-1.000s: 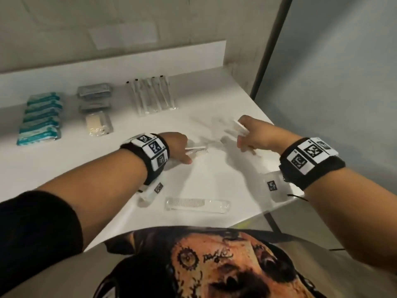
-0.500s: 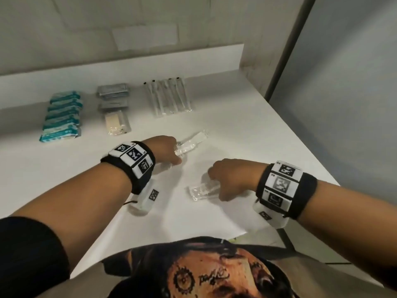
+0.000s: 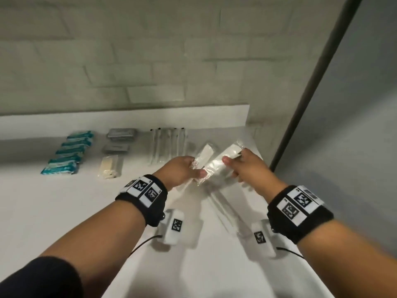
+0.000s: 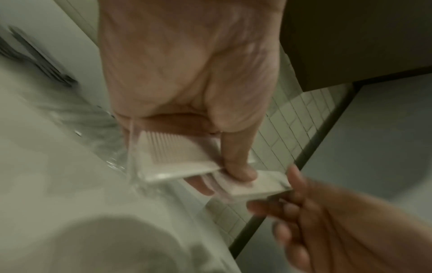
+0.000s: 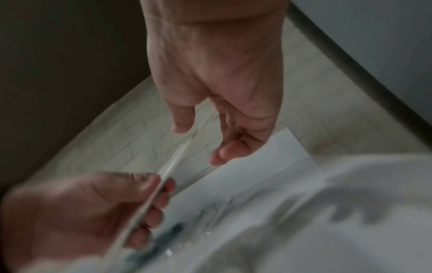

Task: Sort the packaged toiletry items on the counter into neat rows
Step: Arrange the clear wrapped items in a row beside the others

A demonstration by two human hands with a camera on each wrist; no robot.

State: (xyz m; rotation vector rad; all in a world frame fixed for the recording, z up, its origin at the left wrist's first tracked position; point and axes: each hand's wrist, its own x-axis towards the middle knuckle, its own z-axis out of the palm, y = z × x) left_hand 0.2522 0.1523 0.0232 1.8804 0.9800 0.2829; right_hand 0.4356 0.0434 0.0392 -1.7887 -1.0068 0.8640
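Two clear packets, each with a white comb, are held together above the white counter (image 3: pixel 64 211), just right of the toothbrush row. My left hand (image 3: pixel 182 171) grips both packets at their near ends: the left comb packet (image 3: pixel 205 155) and the right comb packet (image 3: pixel 229 155). In the left wrist view my left thumb (image 4: pixel 238 166) presses on the upper comb (image 4: pixel 177 153), and the second packet (image 4: pixel 257 186) sticks out below it. My right hand (image 3: pixel 245 166) has loose, spread fingers that touch the right packet's far end. In the right wrist view the packet (image 5: pixel 173 166) is seen edge-on.
Along the back stand sorted rows: teal packets (image 3: pixel 66 155), grey packets (image 3: pixel 121 134) with a cream one (image 3: pixel 109 166) in front, and wrapped toothbrushes (image 3: pixel 167 145). The counter's right edge runs diagonally beside a dark post (image 3: pixel 311 93). The tiled wall is close behind.
My right hand lifted a comb packet from the front of the counter and brought it to the left hand's packet. Both hands moved to the back right, beside the toothbrushes.
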